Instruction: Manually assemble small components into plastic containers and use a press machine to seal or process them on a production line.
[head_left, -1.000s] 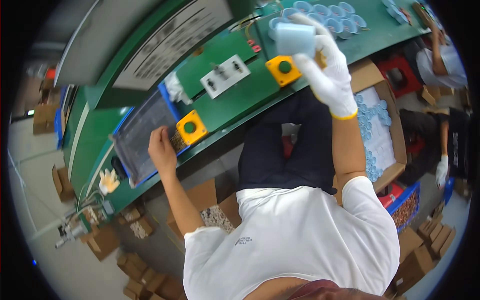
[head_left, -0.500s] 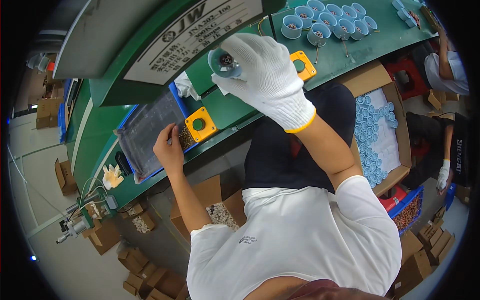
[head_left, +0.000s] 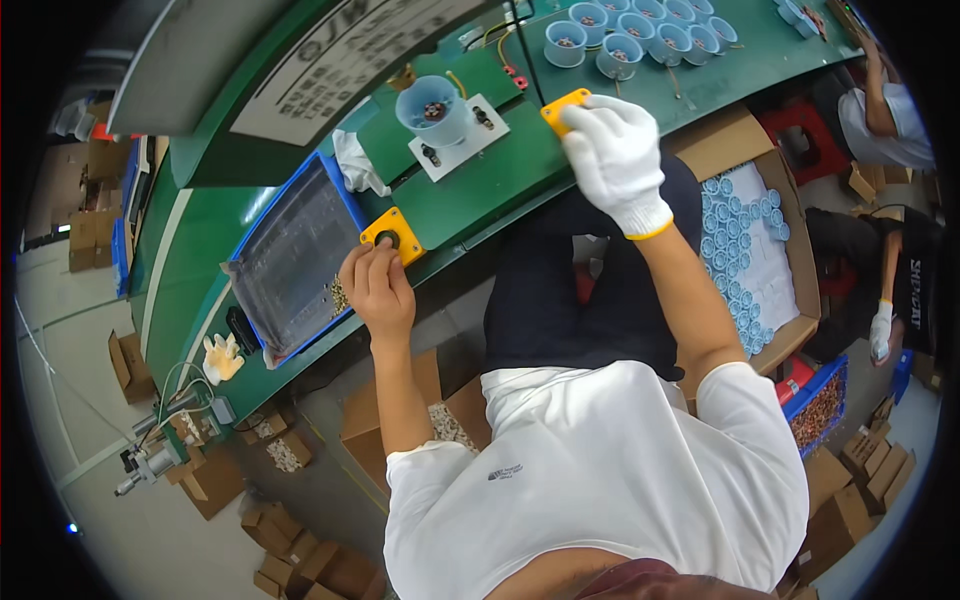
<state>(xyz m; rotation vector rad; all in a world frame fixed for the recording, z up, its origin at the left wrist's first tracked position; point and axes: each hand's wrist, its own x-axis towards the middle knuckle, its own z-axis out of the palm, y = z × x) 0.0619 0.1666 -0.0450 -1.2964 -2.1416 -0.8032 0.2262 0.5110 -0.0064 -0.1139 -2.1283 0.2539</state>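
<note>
My bare left hand (head_left: 379,288) has its stretched-out fingertips on the dark round button of a yellow button box (head_left: 402,228) at the bench's front edge. In a white knitted glove, my right hand (head_left: 618,160) lies over a second yellow button box (head_left: 566,108); its fingers cover the button there, and it holds nothing that I can see. Between the hands, a light blue plastic cup (head_left: 436,112) with a dark and copper-coloured part inside stands on a pale metal plate (head_left: 462,150) on the green machine bed, touched by neither hand.
The green press head (head_left: 215,140) with a label plate overhangs the bed. Several filled blue cups (head_left: 620,55) stand at the far right. A blue-rimmed tray (head_left: 300,260) with small metal pieces lies left, beside a white cloth (head_left: 358,165). A carton of blue cups (head_left: 735,250) stands right.
My right hand has left the blue cup, which now stands on the plate, and moved right onto the button box. My left hand has gone from the tray's edge to the other button.
</note>
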